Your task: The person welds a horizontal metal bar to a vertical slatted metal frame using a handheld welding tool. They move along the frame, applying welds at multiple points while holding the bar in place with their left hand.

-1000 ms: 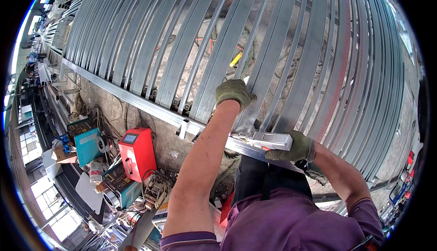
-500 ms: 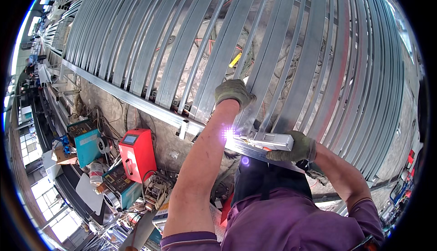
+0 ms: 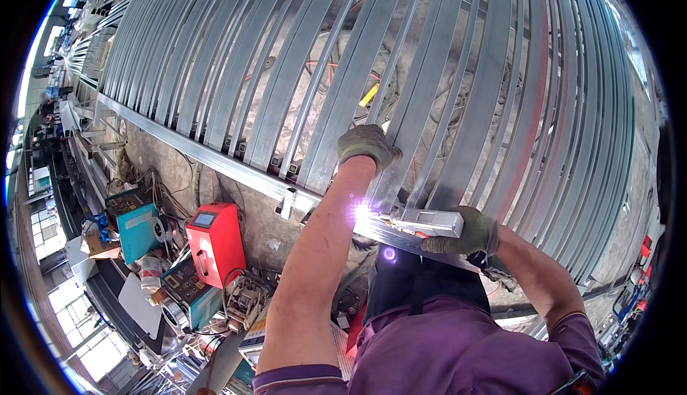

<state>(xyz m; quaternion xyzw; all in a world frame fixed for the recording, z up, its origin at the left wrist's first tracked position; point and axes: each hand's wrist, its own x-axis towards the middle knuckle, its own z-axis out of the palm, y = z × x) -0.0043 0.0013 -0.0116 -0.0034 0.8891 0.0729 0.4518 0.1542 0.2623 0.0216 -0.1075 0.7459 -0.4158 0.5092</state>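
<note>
My right hand (image 3: pixel 475 231), in a grey-green work glove, is closed round a silver, boxy welding gun (image 3: pixel 432 221). The gun's nozzle points left, and a bright violet-white glow (image 3: pixel 363 214) burns at its tip, hiding the spot it meets. That glow lies along the near metal rail (image 3: pixel 390 235), by the ends of the long tubes. Farther forward, my left hand (image 3: pixel 368 144), gloved alike, is curled over a grey metal tube (image 3: pixel 351 101); its fingertips are hidden. My left forearm passes just left of the glow.
Many parallel metal tubes (image 3: pixel 283 101) span the frame, with gaps between. A yellow object (image 3: pixel 369 94) shows in one gap. At lower left stand a red machine (image 3: pixel 216 243) with a small screen, teal power boxes (image 3: pixel 134 225) and tangled cables. A bracket (image 3: pixel 288 204) juts from the rail.
The welding gun and its glow have shifted very slightly to the right along the rail, with my right hand. My left hand has stayed in place.
</note>
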